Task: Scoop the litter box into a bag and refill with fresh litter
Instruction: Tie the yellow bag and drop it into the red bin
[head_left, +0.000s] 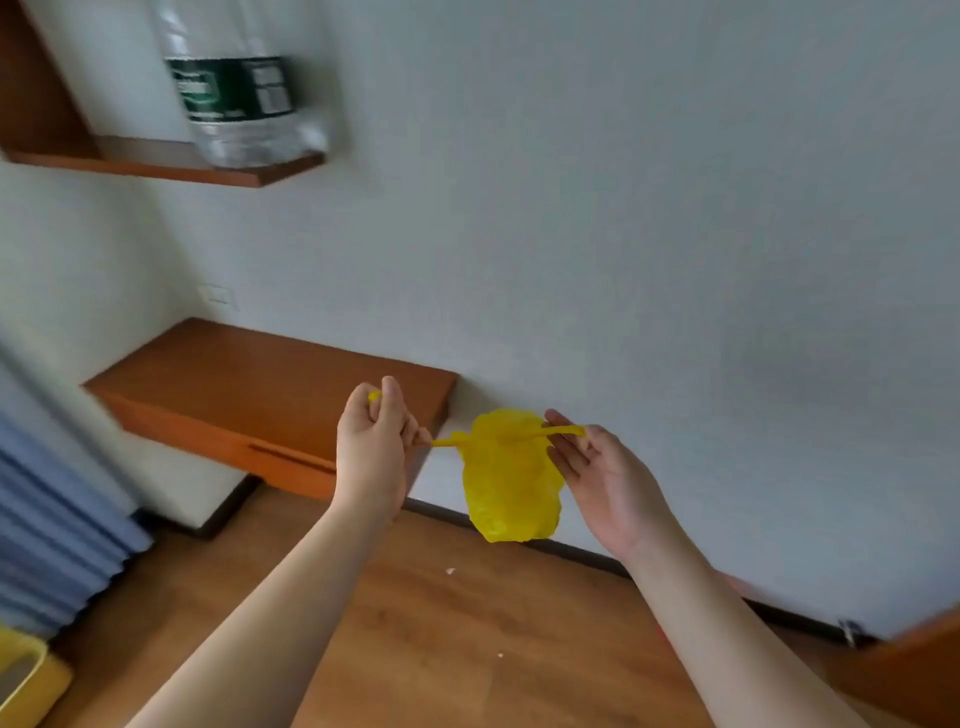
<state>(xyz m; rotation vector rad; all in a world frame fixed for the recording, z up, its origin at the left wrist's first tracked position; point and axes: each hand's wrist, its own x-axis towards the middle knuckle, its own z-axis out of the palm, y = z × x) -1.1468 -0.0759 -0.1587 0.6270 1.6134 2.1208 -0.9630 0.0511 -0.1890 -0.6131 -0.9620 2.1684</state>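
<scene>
While the yellow plastic bag (511, 483) hangs in the air between both hands, bulging as if already filled, the job looks like knotting it closed. The left hand (371, 447) is curled tight around one twisted handle; the right hand (597, 478) lies open, fingers straight, the other handle across them. Best to pinch that loose handle firmly, then pull both evenly. Count: one bag, two handles, two wooden shelves, one plastic jug (236, 88), one yellow litter box (23, 675) at lower left.
</scene>
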